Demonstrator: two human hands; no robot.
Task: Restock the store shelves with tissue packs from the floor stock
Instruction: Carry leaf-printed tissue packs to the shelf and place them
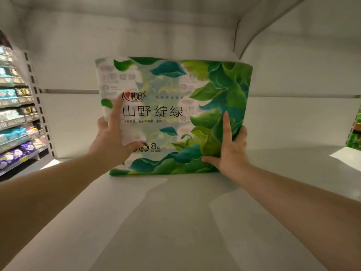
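Upright, tissue pack [173, 114] between both hands' grip

White shelf [175, 222], deep & bare at front. One tissue pack [175, 118] stands upright on it, mid-shelf w/ leaf-print face out. More green packs [354, 140] at far right edge.

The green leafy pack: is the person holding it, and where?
Yes. Both hands hold the tissue pack upright on the shelf: the left hand grips its lower left edge, the right hand its lower right edge, forefingers flat on the front.
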